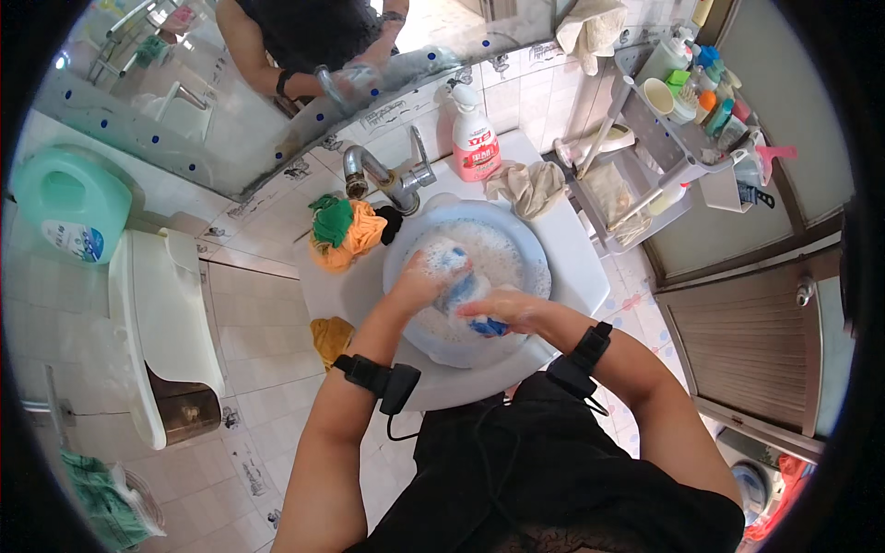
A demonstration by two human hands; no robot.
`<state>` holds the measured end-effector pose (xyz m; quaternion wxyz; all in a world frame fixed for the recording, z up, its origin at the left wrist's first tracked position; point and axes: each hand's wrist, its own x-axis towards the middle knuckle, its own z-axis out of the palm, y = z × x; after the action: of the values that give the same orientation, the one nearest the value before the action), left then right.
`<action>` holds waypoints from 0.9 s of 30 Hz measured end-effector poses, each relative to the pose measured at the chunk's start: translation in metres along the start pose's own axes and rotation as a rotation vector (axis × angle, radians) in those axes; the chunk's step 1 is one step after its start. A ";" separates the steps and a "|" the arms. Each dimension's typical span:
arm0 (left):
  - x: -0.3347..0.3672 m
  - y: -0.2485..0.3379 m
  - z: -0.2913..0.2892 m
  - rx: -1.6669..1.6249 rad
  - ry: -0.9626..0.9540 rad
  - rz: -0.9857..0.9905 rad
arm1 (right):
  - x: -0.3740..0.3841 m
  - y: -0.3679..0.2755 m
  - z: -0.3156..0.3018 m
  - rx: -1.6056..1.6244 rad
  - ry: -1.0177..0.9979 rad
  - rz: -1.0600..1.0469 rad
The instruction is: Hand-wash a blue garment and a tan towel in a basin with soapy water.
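Observation:
A light blue basin full of foamy water sits in the white sink. Over it, my left hand grips one end of a soapy blue-and-white cloth, with suds covering the fingers. My right hand is closed on the other end, where a bright blue fold shows beneath the fingers. Foam hides much of the cloth and the fingertips. Behind the basin rises a chrome faucet, its spout turned toward the left.
Left of the faucet lie bundled orange and green cloths. A pink-and-white pump bottle and a beige cloth stand behind the basin. A mustard cloth hangs at the sink's left edge. A grey shelf rack holds several bottles at right.

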<state>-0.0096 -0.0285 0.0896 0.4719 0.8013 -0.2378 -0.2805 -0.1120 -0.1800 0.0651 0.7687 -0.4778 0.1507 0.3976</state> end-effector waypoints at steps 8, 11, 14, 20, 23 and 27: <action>0.024 -0.008 0.031 0.404 0.401 0.196 | 0.016 -0.016 0.013 -0.719 0.575 -0.206; 0.029 -0.009 0.045 0.389 0.575 0.175 | 0.013 -0.020 0.019 -0.850 0.749 -0.190; 0.036 -0.032 0.052 0.326 0.769 0.123 | 0.016 -0.017 0.022 -0.877 0.784 -0.218; 0.022 -0.018 0.024 -0.639 0.207 -0.370 | 0.009 -0.006 0.003 -0.817 0.479 -0.282; -0.002 0.015 -0.018 -0.801 -0.154 -0.205 | -0.002 0.004 -0.011 -0.144 0.106 -0.187; -0.006 0.003 -0.023 -0.950 -0.175 0.011 | -0.006 0.006 0.000 0.218 -0.285 -0.105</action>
<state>0.0010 -0.0113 0.1029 0.7655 0.4693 -0.1264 -0.4217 -0.1208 -0.1815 0.0652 0.8492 -0.3379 0.0574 0.4017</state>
